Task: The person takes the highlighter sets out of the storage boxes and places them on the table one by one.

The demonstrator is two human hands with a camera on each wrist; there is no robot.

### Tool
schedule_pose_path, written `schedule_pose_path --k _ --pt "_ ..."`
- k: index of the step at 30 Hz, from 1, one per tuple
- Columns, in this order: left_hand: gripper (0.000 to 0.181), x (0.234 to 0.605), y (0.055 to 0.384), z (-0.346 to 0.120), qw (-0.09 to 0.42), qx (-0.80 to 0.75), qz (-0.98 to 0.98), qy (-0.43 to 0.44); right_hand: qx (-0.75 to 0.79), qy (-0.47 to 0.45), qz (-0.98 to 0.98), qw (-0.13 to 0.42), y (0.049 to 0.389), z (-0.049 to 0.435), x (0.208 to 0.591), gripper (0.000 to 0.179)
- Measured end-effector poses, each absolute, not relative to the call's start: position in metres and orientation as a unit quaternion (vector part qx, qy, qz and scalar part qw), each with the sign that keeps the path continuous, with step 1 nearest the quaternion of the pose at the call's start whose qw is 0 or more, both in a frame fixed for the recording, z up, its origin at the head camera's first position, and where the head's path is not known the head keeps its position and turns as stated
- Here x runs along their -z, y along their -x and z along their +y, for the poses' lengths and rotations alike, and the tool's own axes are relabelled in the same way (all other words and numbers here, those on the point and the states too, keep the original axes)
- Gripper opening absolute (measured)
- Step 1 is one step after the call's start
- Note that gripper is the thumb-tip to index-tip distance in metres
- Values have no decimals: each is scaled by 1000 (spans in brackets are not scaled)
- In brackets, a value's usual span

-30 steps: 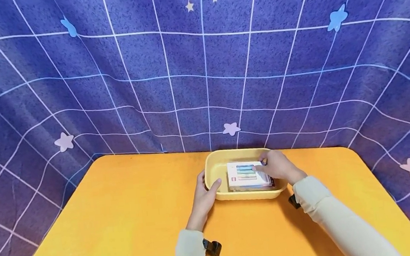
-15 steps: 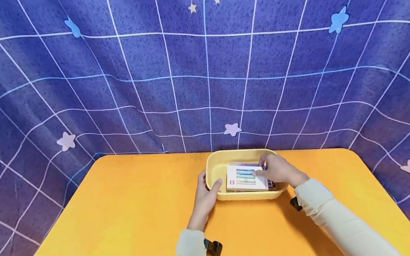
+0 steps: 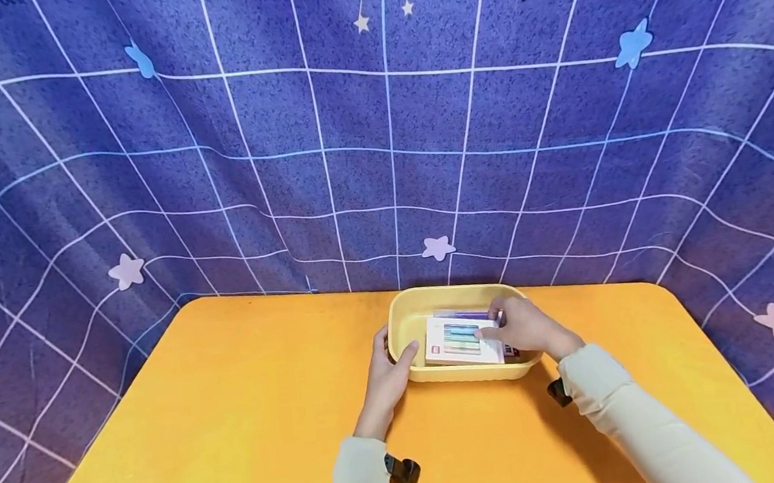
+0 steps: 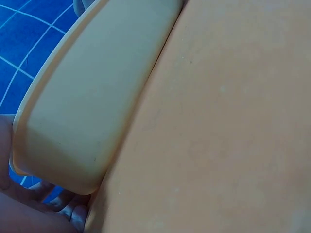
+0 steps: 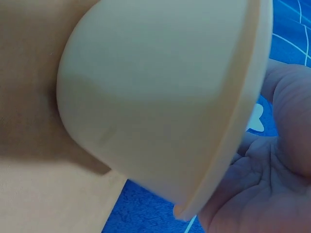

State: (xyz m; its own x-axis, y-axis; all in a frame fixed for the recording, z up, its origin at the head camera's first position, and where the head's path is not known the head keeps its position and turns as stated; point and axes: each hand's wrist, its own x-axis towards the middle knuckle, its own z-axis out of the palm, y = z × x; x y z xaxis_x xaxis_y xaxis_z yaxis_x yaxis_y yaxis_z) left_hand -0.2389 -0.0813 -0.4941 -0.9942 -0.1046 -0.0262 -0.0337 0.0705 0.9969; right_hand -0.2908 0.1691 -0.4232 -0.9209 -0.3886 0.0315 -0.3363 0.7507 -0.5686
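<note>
A pale yellow plastic basin (image 3: 470, 374) stands on the table near its far edge. My left hand (image 3: 388, 377) grips the basin's left end, thumb over the rim and fingers outside below it. Inside lies a white box of pastel pens (image 3: 437, 355), its window showing several coloured barrels. My right hand (image 3: 530, 327) reaches over the basin's right end and holds the box by its right side, thumb on the top face. Behind the box, a clear pack with a purple strip (image 3: 462, 314) lies in the basin. More packaging under the box is mostly hidden.
The orange table (image 3: 270, 408) extends around the basin. A blue-purple curtain (image 3: 353, 175) with a white grid and stars hangs right behind the table. Black wrist cameras (image 3: 404, 471) sit at both cuffs.
My right hand has slid the white box slightly left and toward the front of the basin, uncovering the purple-striped pack behind it. My left hand has kept its grip on the basin.
</note>
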Motion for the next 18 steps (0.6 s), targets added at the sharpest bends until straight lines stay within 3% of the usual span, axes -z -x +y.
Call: schedule_pose_path --k 18 --pt "66 497 240 -83 19 676 -735 -48 331 187 922 77 288 161 423 29"
